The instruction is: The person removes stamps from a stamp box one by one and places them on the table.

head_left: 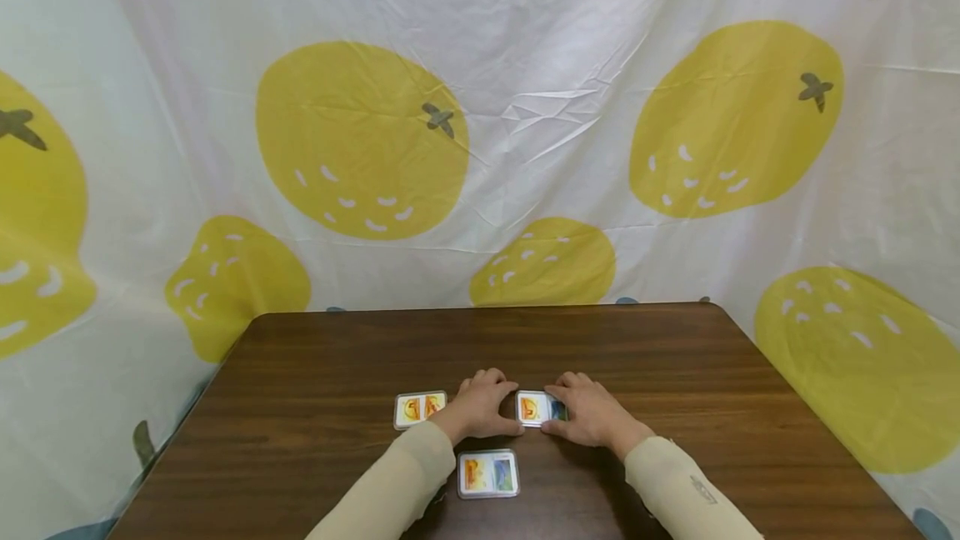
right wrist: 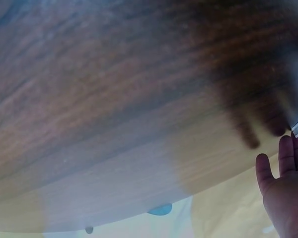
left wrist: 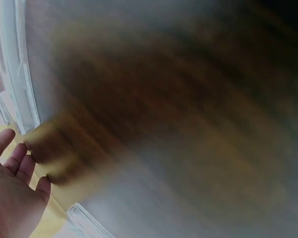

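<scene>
Three picture cards in clear plastic cases lie on the brown table. Both hands are at the right-hand cased card (head_left: 529, 409) in the head view. My left hand (head_left: 482, 407) has its thumb and forefinger at that card's left corners. My right hand (head_left: 589, 412) pinches its near and far edges and covers part of its blue right side. Another cased card (head_left: 411, 410), with two orange pictures, lies left of my left hand. The third cased card (head_left: 488, 474) is nearer the body. In the left wrist view, clear case edges (left wrist: 20, 64) show near the fingers.
The dark wood-grain table (head_left: 337, 357) has rounded far corners. Behind it hangs a white cloth (head_left: 525, 23) printed with large yellow fruits. Both wrist views are mostly filled by tabletop.
</scene>
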`<state>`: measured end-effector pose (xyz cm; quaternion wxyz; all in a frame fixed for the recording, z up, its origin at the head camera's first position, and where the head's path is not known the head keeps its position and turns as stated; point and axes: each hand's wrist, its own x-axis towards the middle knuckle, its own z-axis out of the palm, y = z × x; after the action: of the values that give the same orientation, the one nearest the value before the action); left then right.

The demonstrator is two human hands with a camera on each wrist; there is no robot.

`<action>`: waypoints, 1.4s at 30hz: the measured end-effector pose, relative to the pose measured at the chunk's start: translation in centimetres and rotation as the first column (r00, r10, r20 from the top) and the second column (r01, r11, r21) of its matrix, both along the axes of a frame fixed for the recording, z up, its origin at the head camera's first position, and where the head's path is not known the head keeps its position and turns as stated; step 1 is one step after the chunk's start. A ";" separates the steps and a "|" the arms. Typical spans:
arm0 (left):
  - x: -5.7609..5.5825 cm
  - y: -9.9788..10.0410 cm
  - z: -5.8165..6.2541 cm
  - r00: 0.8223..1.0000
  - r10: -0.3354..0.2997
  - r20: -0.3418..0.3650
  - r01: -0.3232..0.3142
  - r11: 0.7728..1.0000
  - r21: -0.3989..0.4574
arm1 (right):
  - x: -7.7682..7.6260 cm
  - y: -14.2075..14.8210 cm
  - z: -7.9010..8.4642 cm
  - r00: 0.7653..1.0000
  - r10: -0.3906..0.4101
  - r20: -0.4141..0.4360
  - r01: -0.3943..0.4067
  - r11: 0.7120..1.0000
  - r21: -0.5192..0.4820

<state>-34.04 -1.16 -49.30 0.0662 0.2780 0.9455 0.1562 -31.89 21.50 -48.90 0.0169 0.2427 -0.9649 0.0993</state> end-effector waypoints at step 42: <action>0.0 0.2 -0.1 1.000 0.015 0.018 -0.016 0.999 0.050 | -0.2 -0.5 -0.1 0.999 0.049 -0.008 -0.049 0.998 -0.046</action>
<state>-34.03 -0.97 -49.39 0.0663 0.2711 0.9427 0.1831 -32.06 20.98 -49.01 0.0234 0.2661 -0.9560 0.1212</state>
